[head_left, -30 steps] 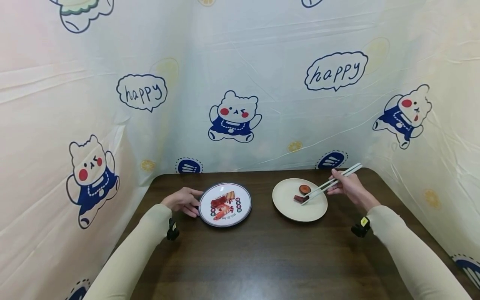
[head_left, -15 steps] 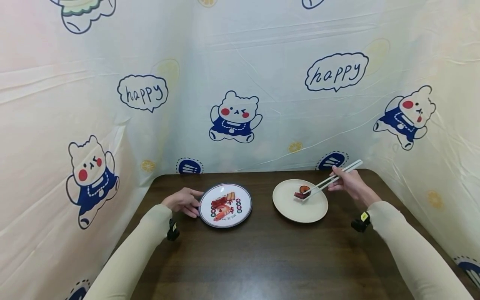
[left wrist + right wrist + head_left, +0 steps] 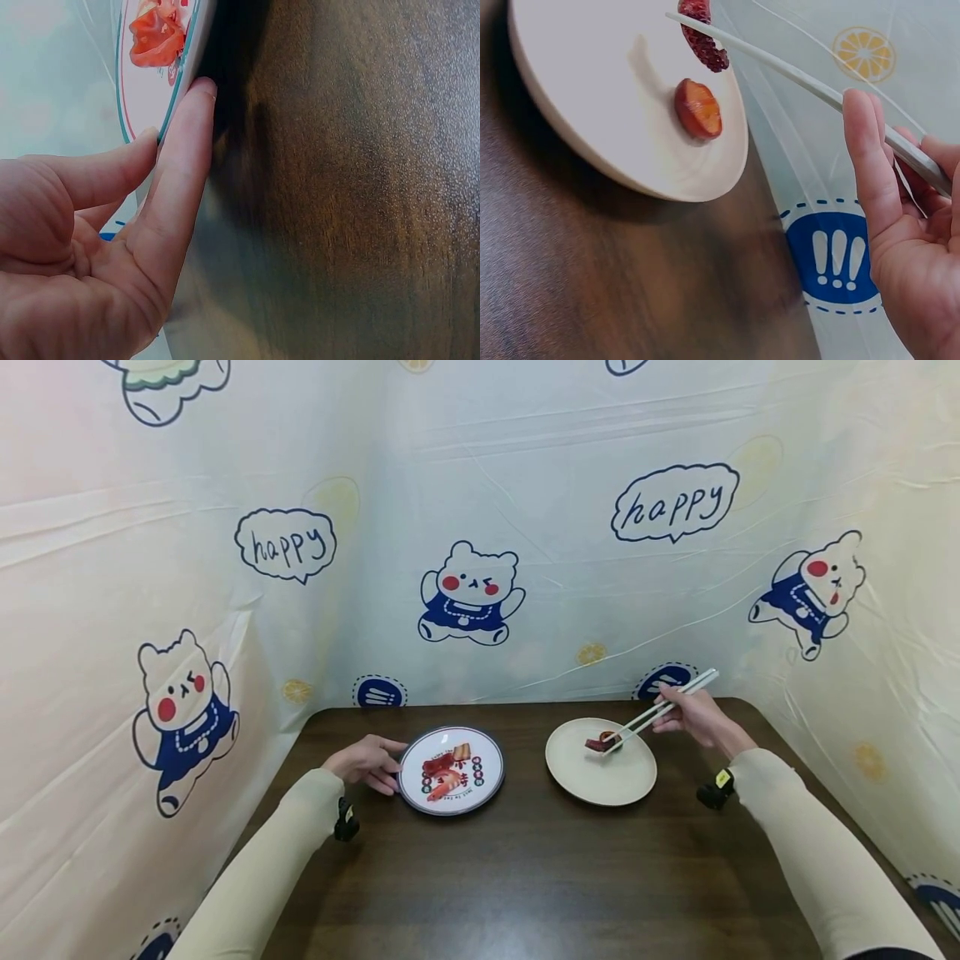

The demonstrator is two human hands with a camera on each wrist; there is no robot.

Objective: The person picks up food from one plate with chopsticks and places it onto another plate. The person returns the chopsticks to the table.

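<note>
My left hand (image 3: 365, 764) pinches the near-left rim of a white plate (image 3: 450, 737) with a dark blue edge and a printed food picture. In the left wrist view the thumb lies on the rim (image 3: 142, 97) and a finger runs along its underside. My right hand (image 3: 696, 718) grips a pair of pale chopsticks (image 3: 645, 725). Their tips hold a dark red, meat-like piece (image 3: 705, 49) above a cream plate (image 3: 577, 777). A round orange-brown slice (image 3: 697, 110) lies on that plate, partly hidden behind the piece in the head view.
Both plates stand side by side on a dark brown wooden table (image 3: 480, 877). A pale curtain (image 3: 555, 527) printed with bears and "happy" bubbles hangs behind the table and along both sides.
The chopsticks have closed on the dark red piece and lifted it off the cream plate. My right hand has risen slightly. The left hand and the printed plate have stayed put.
</note>
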